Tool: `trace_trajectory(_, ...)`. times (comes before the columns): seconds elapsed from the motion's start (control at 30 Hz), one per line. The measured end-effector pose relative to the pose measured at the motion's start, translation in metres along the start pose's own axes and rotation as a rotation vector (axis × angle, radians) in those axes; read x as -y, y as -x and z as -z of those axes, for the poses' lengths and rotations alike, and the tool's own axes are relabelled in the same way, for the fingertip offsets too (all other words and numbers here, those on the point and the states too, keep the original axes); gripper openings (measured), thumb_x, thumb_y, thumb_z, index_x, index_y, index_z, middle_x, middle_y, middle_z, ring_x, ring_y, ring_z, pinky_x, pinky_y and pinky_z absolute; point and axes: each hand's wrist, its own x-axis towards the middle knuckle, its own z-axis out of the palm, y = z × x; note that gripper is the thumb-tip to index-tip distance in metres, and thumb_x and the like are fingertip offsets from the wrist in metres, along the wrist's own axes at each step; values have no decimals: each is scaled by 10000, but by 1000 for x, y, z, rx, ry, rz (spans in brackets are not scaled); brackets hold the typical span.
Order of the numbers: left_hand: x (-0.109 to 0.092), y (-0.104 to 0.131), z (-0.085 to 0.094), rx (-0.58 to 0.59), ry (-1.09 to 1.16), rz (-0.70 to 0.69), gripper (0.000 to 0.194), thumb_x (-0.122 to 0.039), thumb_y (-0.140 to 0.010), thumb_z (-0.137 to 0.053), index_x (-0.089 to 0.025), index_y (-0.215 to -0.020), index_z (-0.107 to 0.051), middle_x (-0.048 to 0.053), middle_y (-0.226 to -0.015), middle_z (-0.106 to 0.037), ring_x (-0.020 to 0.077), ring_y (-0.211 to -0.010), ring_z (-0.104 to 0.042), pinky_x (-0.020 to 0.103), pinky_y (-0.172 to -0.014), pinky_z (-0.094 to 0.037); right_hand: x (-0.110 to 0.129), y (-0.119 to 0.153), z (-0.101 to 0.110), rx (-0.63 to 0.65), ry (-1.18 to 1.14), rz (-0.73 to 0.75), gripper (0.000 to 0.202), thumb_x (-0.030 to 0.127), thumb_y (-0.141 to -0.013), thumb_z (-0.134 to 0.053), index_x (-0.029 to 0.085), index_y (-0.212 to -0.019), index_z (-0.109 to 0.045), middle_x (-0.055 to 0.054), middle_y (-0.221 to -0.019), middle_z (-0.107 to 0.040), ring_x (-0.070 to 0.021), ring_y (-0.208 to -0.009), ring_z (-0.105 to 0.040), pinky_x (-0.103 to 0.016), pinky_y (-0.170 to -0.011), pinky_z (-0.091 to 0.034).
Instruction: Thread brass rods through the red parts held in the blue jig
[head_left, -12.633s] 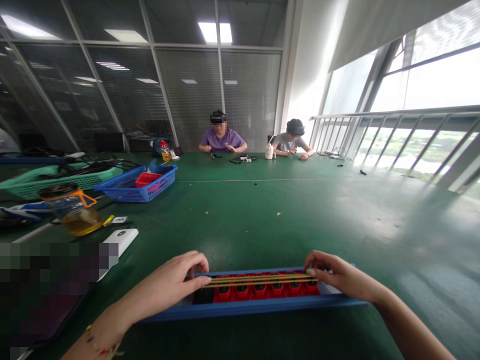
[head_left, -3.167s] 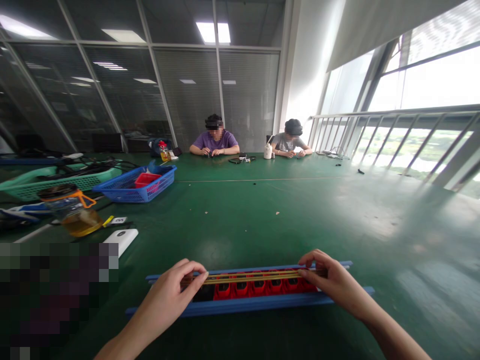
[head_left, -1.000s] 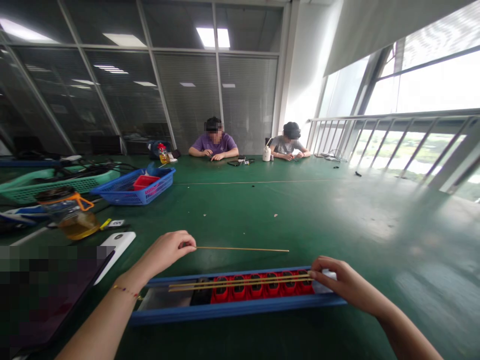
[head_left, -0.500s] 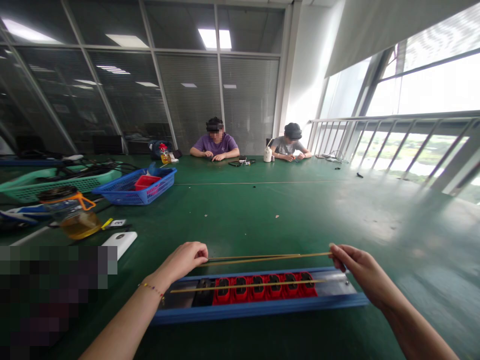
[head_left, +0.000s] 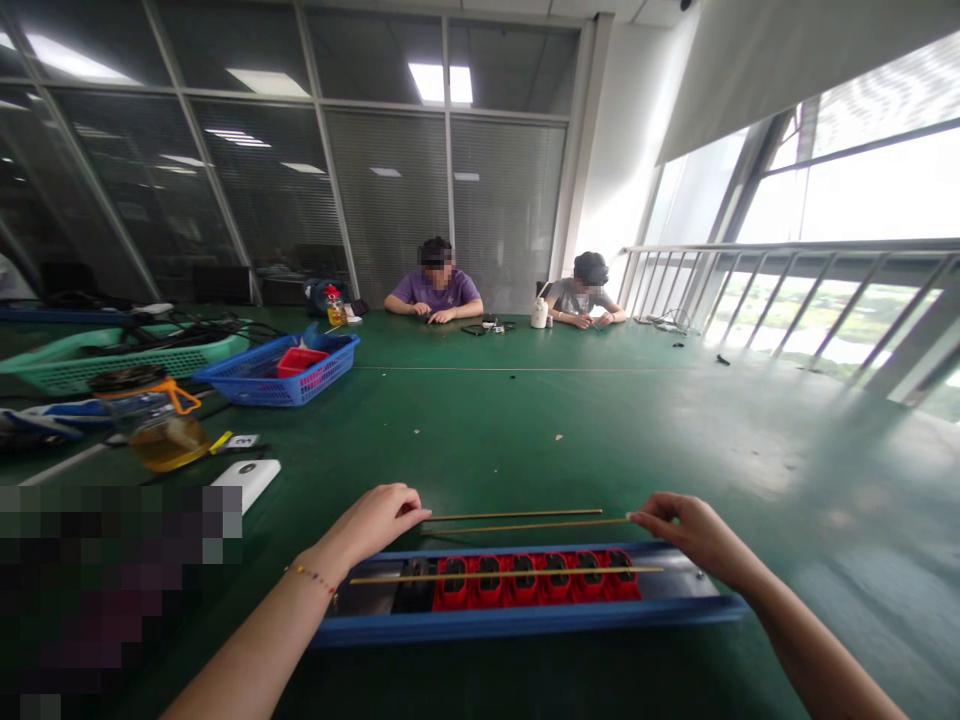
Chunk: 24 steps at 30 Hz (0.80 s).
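My left hand (head_left: 386,517) is closed in a pinch at the left end of a thin brass-coloured rod (head_left: 517,515) behind the blue rail. My right hand (head_left: 679,520) pinches the right end of a second thin rod (head_left: 525,527), which runs just in front of the first. Below them, a long blue rail (head_left: 540,622) with a metal bed holds a row of several red blocks (head_left: 454,598) with black tops. A black block (head_left: 412,597) sits left of the red ones. Lying lengthwise over the row is a third rod (head_left: 390,579).
To the left are a white device (head_left: 255,482), a jar of amber liquid (head_left: 169,440), a blue basket (head_left: 300,388) holding a red box (head_left: 300,361), and a green basket (head_left: 67,375) with cables. Two people (head_left: 442,290) sit across the green table (head_left: 465,420).
My right hand has moved left and slightly down, lowering the right end of its rod. That rod's left end now shows apart from my left hand. The view has shifted slightly.
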Motion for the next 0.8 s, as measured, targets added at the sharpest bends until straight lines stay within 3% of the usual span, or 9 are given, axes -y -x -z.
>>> trace_trajectory(0.1,-1,0,1,20,-7,-1,365,-551,-735,-491,-211,-725,-626,15,-764,-614,153,-676,-554,229,-577,-347,4,-14,-5,52,55,48,383,530,-732,-529,168,-630,-602,15,-568,-564,-135,-552,-485,-233,-517,-368)
trace_trajectory(0.3,2,0,0,22,-11,-5,217,-430,-737,-543,-225,-730,-613,-2,-761,-606,150,-703,-554,228,-588,-350,10,-40,-18,151,127,124,229,400,-708,-584,179,-676,-637,-6,-631,-640,-153,-592,-563,-229,-528,-399)
trace_trajectory(0.5,1,0,-1,28,9,13,200,-383,-760,-506,-217,-731,-613,4,-765,-606,146,-703,-553,233,-607,-363,19,-52,-23,207,163,146,102,264,-694,-571,203,-721,-649,-20,-708,-683,-173,-674,-617,-244,-604,-448)
trace_trajectory(0.63,2,-1,-2,37,21,16,207,-384,-757,-500,-213,-739,-616,6,-767,-611,147,-706,-554,231,-613,-369,21,-52,-13,248,266,170,161,327,-708,-567,220,-772,-670,-36,-783,-695,-206,-723,-622,-276,-613,-448)
trace_trajectory(0.8,3,-2,-3,41,32,13,199,-377,-759,-497,-213,-744,-610,6,-767,-609,142,-701,-554,229,-607,-373,33,-40,15,257,261,150,244,403,-748,-530,230,-840,-676,-45,-809,-692,-219,-735,-621,-292,-624,-452)
